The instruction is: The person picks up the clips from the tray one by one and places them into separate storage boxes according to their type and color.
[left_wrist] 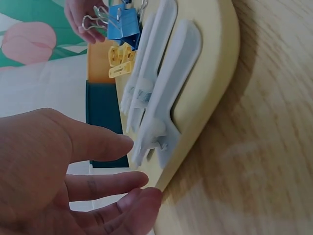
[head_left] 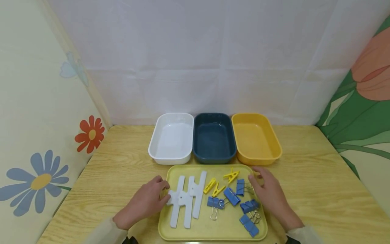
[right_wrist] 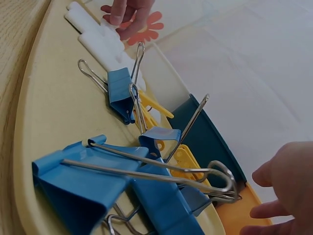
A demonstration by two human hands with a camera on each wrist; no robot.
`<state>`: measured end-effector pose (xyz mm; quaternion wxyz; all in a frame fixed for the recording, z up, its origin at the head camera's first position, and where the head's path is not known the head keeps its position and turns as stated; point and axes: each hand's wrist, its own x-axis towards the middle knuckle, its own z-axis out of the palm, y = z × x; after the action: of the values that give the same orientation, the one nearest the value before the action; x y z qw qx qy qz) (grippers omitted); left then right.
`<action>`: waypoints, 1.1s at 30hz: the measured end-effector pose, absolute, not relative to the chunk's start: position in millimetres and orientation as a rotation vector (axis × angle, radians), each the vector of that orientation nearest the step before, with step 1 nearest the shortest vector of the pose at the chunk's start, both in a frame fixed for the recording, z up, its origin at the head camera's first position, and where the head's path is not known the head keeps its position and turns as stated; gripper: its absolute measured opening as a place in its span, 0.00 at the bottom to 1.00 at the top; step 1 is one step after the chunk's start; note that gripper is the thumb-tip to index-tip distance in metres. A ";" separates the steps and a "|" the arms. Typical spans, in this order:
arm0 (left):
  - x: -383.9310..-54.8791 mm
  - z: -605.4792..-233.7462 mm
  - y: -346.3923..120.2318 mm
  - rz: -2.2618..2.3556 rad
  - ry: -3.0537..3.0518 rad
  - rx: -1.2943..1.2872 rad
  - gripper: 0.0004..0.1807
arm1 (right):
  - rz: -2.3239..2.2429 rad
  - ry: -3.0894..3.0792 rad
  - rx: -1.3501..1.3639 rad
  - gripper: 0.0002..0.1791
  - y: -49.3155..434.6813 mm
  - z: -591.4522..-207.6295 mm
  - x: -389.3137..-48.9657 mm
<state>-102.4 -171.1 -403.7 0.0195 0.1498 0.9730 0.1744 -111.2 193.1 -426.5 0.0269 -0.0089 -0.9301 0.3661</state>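
Observation:
A yellow tray (head_left: 225, 228) holds several long white plastic clips (head_left: 199, 198) on its left, each with a small spring visible at the middle in the left wrist view. Small yellow clothespins (head_left: 210, 185) lie near the tray's upper middle. Blue binder clips (head_left: 232, 196) with wire handles fill the right side. My left hand (head_left: 147, 200) is at the tray's left rim, thumb and fingers apart, nearest the white clips. On the opposite side, my right hand (head_left: 271, 193) hovers by the right rim with loosely bent fingers, close to the binder clips. Neither hand holds anything.
Behind the tray, three containers stand side by side: a white one (head_left: 153, 149), a dark blue one (head_left: 214, 159) and an orange-yellow one (head_left: 259, 161). A white cloth (head_left: 189, 67) hangs behind the wooden table (head_left: 122, 159). Flower-printed panels flank both sides.

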 end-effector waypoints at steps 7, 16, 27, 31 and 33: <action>-104.4 -411.0 -170.5 0.561 2.967 0.405 0.06 | 1.178 -2.890 -0.060 0.27 192.6 -431.3 -111.3; -107.1 -410.8 -171.1 0.784 2.866 0.343 0.07 | 1.194 -2.886 -0.075 0.27 192.8 -434.6 -111.0; -109.8 -407.5 -169.4 1.000 2.716 0.251 0.05 | 1.207 -2.824 -0.074 0.21 192.6 -436.5 -110.1; -110.2 -406.5 -171.7 1.014 2.740 0.253 0.05 | 1.213 -2.806 -0.073 0.20 193.8 -437.7 -110.6; -110.8 -405.5 -173.1 1.021 2.748 0.255 0.05 | 1.207 -2.799 -0.061 0.20 194.5 -438.7 -111.0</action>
<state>-110.8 -173.1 -405.5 0.0991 0.0861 0.9293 0.3453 -111.0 194.5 -438.7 0.0464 -0.0201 -0.9171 0.3954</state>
